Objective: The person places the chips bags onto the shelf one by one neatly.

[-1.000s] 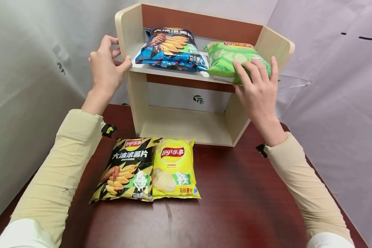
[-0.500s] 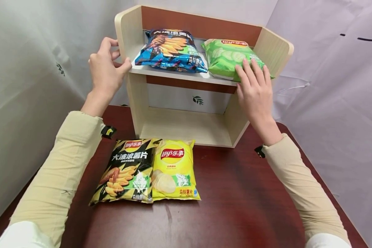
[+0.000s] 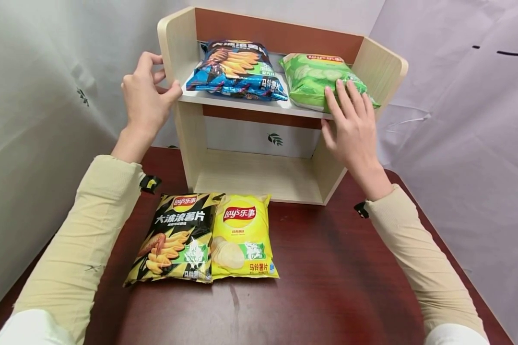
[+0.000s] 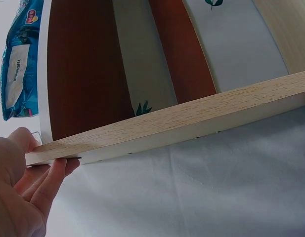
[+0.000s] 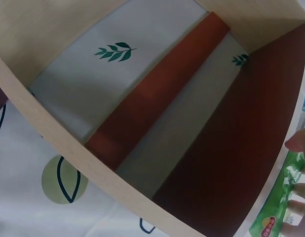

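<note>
Over the past second the green Lay's chip bag (image 3: 317, 79) has slid back and slightly left on the upper shelf (image 3: 198, 98), and the right hand (image 3: 353, 129) has shifted left with it; the left hand (image 3: 147, 98) has kept its place.

The right hand's fingers lie extended on the front of the green bag, slightly spread, with the thumb lower by the shelf's front edge; nothing is clamped there. The left hand pinches the front edge of the left side panel (image 3: 179, 52) between thumb and fingers.

The green bag lies beside the blue Lay's chip bag (image 3: 237, 69), near the right side panel (image 3: 382, 72). A black Lay's chip bag (image 3: 174, 237) and a yellow one lie touching on the table.

For this nudge, light pressure from flat fingertips seems best, since a puffed bag would probably skew or crumple under a hard poke. Pushing evenly along the front edge should keep it square, while the left hand's hold should steady the frame.
</note>
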